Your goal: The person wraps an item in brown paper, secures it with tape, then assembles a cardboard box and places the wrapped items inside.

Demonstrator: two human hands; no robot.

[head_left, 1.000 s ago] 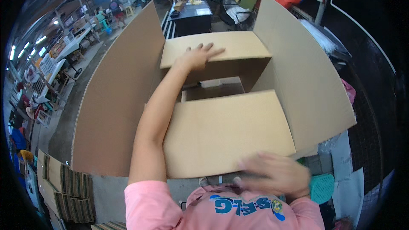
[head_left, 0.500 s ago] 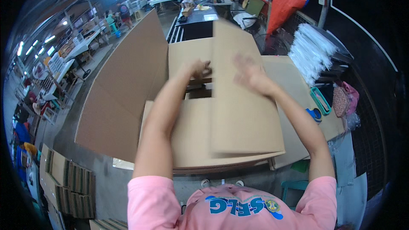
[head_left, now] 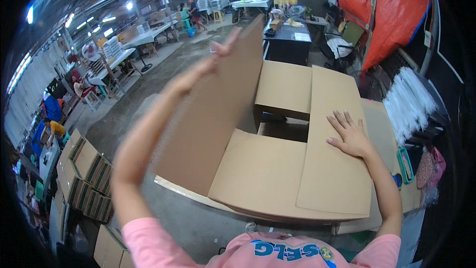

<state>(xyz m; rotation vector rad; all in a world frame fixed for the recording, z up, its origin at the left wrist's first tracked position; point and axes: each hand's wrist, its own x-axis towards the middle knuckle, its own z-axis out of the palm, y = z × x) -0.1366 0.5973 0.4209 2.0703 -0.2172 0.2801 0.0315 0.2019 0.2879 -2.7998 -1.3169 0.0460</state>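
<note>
- Nearest me, the right hand point(head_left: 351, 134) lies flat, fingers spread wide, palm down on the right flap point(head_left: 332, 168) of the box point(head_left: 263, 178) — it grips nothing, it only presses. I judge that if the pressure eases, this flap springs back up off the near flap point(head_left: 258, 173) it overlaps.
- The box sits straight ahead of me, low, its near flap and far flap point(head_left: 283, 88) already folded in, with a dark gap point(head_left: 282, 130) open between them.
- The left hand point(head_left: 220, 52) is up high at the top edge of the left flap point(head_left: 213, 114), which stands almost upright. The hand is blurred; I cannot tell whether the fingers pinch the edge or just push against it.
- My worry here — a tall flap held only at its top corner can twist or crease when it swings, and it could land on my right fingers point(head_left: 342, 119) if they lie in its path.
- The two long flaps may not meet squarely; the right one looks slightly askew, so a skewed seam is possible.
- Left of me, stacked flat cartons point(head_left: 84, 178) stand close to my elbow — a wide swing could knock them.
- Farther off, tables point(head_left: 124, 52) and people stand well apart, no hazard that I see.
</note>
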